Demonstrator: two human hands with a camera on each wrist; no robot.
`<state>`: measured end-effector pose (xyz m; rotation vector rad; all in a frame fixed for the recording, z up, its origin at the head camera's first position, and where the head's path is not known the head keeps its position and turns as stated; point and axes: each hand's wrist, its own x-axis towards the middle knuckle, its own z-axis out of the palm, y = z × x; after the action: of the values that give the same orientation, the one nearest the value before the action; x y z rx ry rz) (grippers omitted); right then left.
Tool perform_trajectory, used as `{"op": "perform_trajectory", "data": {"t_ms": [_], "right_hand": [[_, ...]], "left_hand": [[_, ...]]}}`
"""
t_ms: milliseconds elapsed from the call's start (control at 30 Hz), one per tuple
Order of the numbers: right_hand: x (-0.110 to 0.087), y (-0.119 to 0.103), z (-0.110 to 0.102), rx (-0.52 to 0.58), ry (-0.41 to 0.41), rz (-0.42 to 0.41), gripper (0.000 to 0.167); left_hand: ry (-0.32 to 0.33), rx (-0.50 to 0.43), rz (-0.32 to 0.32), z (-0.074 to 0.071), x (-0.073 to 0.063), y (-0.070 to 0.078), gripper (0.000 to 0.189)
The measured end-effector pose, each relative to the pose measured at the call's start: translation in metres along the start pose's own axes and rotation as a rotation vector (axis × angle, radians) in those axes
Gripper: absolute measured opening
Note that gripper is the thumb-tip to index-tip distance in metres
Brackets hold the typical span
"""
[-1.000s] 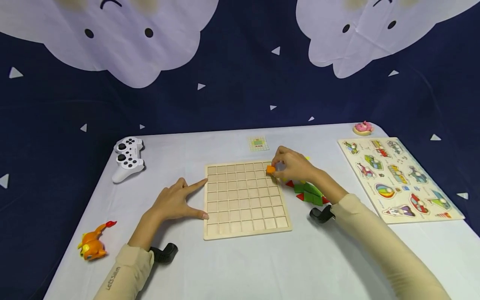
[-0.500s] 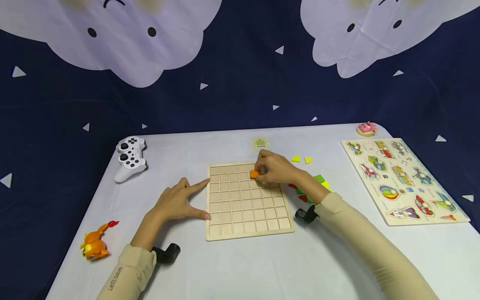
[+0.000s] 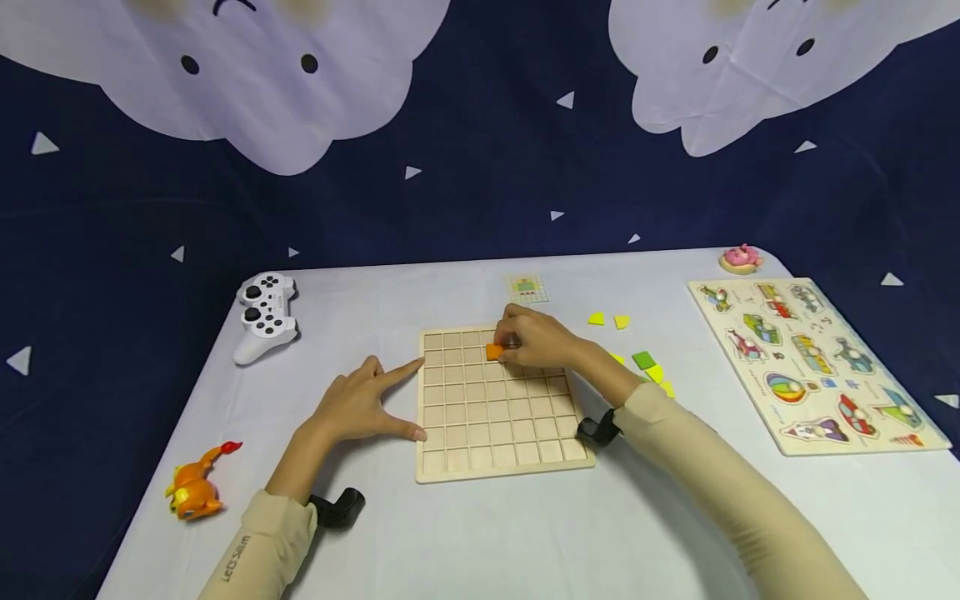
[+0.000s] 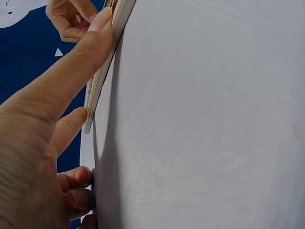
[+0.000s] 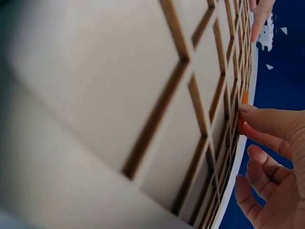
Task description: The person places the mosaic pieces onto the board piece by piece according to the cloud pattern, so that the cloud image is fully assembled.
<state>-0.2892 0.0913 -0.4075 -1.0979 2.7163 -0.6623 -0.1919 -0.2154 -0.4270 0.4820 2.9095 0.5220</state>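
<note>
A wooden grid board (image 3: pixel 457 437) lies mid-table, its cells bare apart from those the right hand covers. My left hand (image 3: pixel 356 407) touches its left edge with a straight index finger and thumb; the left wrist view shows the thumb (image 4: pixel 97 36) against the board's side. Over the board's back rows, my right hand (image 3: pixel 542 340) pinches an orange square tile (image 3: pixel 494 352) between thumb and forefinger. In the right wrist view the orange tile (image 5: pixel 245 98) is right at the grid ridges, partly hidden by the thumb.
Yellow tiles (image 3: pixel 622 322) and a green tile (image 3: pixel 643 360) lie right of the board, some behind the right arm. A small pattern card (image 3: pixel 527 288) lies behind it. A picture puzzle (image 3: pixel 817 367), pink toy (image 3: pixel 741 258), white game controller (image 3: pixel 266 317) and orange toy figure (image 3: pixel 195 492) stand around.
My right hand has carried the orange tile leftward from the board's back right corner to cells nearer the middle. The left hand stays at the edge. The head view has shifted slightly.
</note>
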Motion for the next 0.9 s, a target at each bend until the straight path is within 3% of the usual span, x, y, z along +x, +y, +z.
{"op": "perform_trajectory", "data": {"t_ms": [233, 500, 700, 900], "right_hand": [[0.001, -0.004, 0.002, 0.086, -0.031, 0.019, 0.004], [-0.003, -0.008, -0.002, 0.018, -0.036, 0.048, 0.012], [-0.015, -0.001, -0.013, 0.026, 0.022, 0.046, 0.028], [-0.032, 0.024, -0.035, 0.001, 0.100, 0.111, 0.028]], "left_hand": [[0.012, -0.002, 0.007, 0.001, 0.000, 0.000, 0.112], [0.010, -0.009, 0.011, 0.001, 0.002, 0.001, 0.111], [0.001, -0.011, 0.009, 0.000, 0.002, 0.001, 0.111], [0.000, -0.015, 0.003, -0.001, 0.000, 0.001, 0.111]]}}
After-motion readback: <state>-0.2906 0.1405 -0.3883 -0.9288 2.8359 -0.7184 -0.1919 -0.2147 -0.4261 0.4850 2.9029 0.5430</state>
